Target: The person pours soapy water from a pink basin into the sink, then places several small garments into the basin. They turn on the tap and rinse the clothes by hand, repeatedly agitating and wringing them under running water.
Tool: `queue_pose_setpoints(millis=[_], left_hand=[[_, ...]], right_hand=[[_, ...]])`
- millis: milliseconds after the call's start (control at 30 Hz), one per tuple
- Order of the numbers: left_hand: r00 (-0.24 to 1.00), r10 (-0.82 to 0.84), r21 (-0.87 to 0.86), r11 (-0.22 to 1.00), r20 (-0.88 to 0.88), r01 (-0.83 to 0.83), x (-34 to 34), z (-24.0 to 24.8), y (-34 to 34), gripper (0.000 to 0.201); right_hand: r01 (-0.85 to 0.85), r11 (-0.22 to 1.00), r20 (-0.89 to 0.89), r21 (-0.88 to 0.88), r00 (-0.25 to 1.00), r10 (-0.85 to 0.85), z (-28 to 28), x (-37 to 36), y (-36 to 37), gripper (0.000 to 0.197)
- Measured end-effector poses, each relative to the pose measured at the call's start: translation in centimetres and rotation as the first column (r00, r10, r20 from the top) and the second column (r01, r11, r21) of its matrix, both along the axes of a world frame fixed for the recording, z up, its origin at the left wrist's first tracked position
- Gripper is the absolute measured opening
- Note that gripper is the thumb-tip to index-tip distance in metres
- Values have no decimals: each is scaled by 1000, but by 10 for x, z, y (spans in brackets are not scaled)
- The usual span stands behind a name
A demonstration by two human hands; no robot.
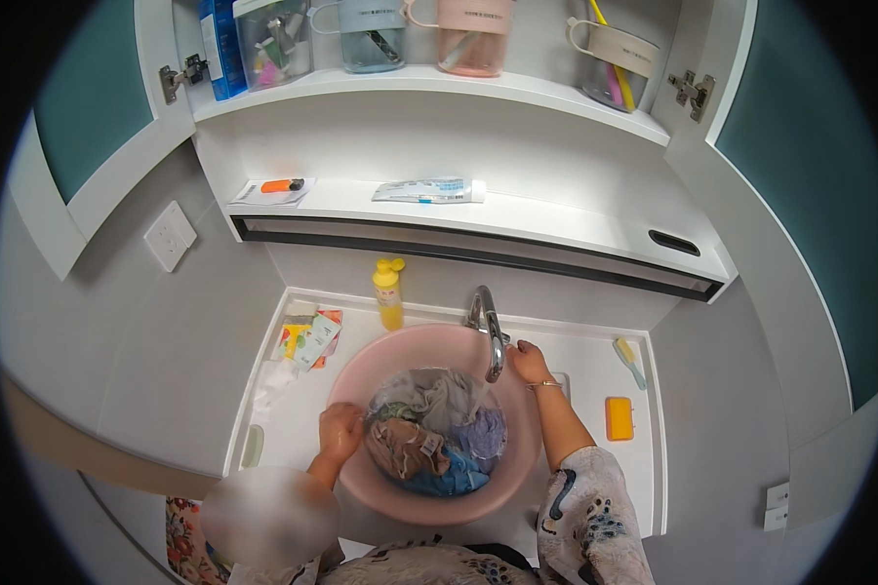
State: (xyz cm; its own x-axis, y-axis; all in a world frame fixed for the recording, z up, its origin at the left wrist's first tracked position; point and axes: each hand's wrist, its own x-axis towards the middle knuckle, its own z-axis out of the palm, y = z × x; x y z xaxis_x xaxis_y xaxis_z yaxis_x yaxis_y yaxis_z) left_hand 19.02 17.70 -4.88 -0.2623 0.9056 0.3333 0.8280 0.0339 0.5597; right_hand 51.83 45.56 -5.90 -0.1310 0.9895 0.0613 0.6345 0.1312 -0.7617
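Observation:
A pink basin (437, 336) sits on the white sink counter, holding wet clothes (429, 400) in grey, brown, purple and blue. My left hand (341, 432) is closed at the basin's left rim, its knuckles up. At the far right rim, beside the chrome faucet (491, 336), my right hand (530, 363) has its fingers curled. Whether these fingers hold the faucet's lever or the rim, I cannot tell. The spout hangs over the basin, and a faint stream seems to fall onto the clothes.
Behind the basin stands a yellow bottle (388, 297); packets (312, 339) lie left of it. At right are a brush (630, 363) and an orange sponge (618, 418). Above, a shelf (556, 214) carries a toothpaste tube (429, 190) and lighter (282, 185). Cabinet doors stand ajar.

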Motion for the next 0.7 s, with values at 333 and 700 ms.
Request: queue_pose_setpoints(millis=[333, 700], left_hand=[[959, 283, 79, 955, 33, -285, -3, -7, -10, 30], [956, 292, 57, 954, 32, -293, -5, -8, -11, 30]], right_hand=[[-95, 958, -42, -270, 995, 87, 9, -13, 12, 39], [-188, 937, -178, -293, 974, 140, -2, -12, 17, 28]])
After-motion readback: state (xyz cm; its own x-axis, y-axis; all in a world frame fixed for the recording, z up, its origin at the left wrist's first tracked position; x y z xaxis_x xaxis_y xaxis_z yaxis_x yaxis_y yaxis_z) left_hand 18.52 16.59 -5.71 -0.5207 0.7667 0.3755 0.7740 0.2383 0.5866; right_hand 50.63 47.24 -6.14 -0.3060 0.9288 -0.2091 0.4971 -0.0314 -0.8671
